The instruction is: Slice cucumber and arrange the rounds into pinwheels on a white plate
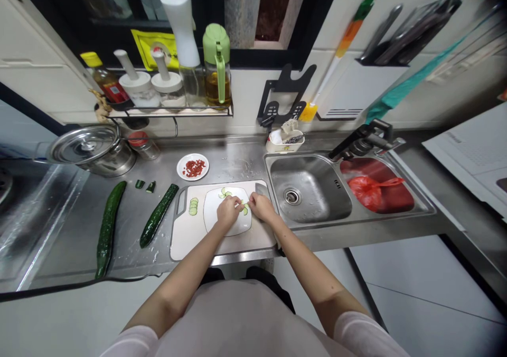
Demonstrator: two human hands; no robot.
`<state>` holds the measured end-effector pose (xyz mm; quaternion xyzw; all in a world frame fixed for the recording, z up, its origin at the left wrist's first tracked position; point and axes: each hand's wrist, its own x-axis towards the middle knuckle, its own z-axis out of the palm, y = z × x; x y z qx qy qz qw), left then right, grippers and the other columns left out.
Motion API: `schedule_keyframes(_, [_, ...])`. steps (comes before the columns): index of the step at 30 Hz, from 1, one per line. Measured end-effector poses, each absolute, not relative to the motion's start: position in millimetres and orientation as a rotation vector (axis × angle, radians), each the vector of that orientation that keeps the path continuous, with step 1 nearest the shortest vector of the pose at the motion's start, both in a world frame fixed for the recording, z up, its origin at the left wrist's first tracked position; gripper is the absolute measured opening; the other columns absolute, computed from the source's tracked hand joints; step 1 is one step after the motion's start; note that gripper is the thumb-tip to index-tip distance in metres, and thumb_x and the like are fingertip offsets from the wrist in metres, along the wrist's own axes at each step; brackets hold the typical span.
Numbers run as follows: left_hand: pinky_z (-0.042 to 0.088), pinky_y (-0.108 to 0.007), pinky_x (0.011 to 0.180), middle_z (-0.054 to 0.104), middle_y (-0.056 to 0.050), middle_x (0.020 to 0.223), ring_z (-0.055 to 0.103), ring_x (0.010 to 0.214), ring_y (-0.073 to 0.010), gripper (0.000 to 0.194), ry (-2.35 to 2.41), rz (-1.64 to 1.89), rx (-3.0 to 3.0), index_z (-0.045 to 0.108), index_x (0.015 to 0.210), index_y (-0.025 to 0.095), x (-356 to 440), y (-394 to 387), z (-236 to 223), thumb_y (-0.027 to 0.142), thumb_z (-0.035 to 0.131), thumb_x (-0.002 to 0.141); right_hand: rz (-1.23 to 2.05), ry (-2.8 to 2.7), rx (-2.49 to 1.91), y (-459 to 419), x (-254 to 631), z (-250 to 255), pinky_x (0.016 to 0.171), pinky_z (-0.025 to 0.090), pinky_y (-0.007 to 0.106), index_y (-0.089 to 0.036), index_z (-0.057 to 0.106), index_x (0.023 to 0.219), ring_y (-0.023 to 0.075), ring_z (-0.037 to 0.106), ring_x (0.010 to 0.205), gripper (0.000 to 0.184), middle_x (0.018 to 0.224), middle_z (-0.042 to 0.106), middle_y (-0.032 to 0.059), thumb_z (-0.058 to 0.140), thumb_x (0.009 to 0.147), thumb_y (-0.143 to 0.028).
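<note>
A white plate (pixel 214 222) rests on the cutting board (pixel 186 241), with thin cucumber slices (pixel 225 193) at its far edge and right side. Over the plate, my left hand (pixel 229 210) is closed in a pinch on a small, pale green cucumber slice, mostly hidden by the fingers. My right hand (pixel 262 207) is closed too, its fingertips meeting the slice from the plate's right edge. A short stack of cucumber slices (pixel 193 206) lies on the board's left part. Two whole-looking cucumbers (pixel 159 216) lie left of the board, with two cut cucumber ends (pixel 150 187) nearby.
Behind the board stands a small plate (pixel 180 167) of chopped red pieces. To the right is the sink (pixel 312 188), then a red bag (pixel 366 192) in a second basin. A lidded steel pot (pixel 113 159) and a seasoning rack (pixel 170 113) stand at the back left.
</note>
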<state>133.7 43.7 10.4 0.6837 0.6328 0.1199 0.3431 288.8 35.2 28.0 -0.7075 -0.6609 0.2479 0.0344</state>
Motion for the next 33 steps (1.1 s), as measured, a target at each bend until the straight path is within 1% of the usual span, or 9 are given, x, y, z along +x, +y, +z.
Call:
schedule_keyframes(4, [0.039,-0.025,0.071,0.064,-0.002,0.098,0.059,0.089,-0.0166,0.012,1.642,0.284,1.786,0.068,0.090,0.023,134,46,10,0.031,0.067,0.081,0.762,-2.017,-2.172,35,289,26,0.064,0.031,0.025,-0.019,0.063,0.094,0.0185,0.060,0.080,0.012,0.085,0.069,0.0063,0.055,0.088,-0.026])
schedule_keyframes(16, [0.039,-0.025,0.071,0.064,-0.002,0.099,0.059,0.090,-0.0165,0.011,1.661,0.259,1.773,0.068,0.088,0.023,135,47,17,0.032,0.067,0.081,0.868,-1.906,-2.122,33,296,22,0.061,0.031,0.022,-0.018,0.064,0.089,0.0131,0.053,0.068,0.013,0.077,0.066,0.0022,0.056,0.088,-0.028])
schedule_keyframes(22, [0.040,-0.025,0.072,0.064,-0.001,0.100,0.059,0.091,-0.0161,0.013,1.661,0.233,1.767,0.067,0.090,0.023,135,47,19,0.033,0.066,0.082,0.842,-1.913,-2.145,31,294,24,0.061,0.029,0.022,-0.019,0.064,0.088,0.0130,0.052,0.068,0.011,0.076,0.066,0.0011,0.057,0.087,-0.028])
schedule_keyframes(28, [0.040,-0.026,0.073,0.064,-0.002,0.100,0.059,0.092,-0.0167,0.012,1.670,0.239,1.771,0.068,0.089,0.023,135,47,17,0.032,0.067,0.081,0.813,-1.867,-2.202,20,286,30,0.059,0.027,0.024,-0.022,0.061,0.092,0.0152,0.056,0.072,0.017,0.079,0.066,0.0008,0.061,0.085,-0.037])
schedule_keyframes(33, [0.040,-0.026,0.073,0.063,-0.002,0.099,0.059,0.092,-0.0167,0.012,1.672,0.256,1.790,0.068,0.089,0.023,135,46,15,0.033,0.067,0.081,0.808,-1.847,-2.225,14,284,32,0.060,0.027,0.024,-0.022,0.060,0.095,0.0159,0.057,0.073,0.017,0.079,0.066,0.0007,0.059,0.086,-0.037])
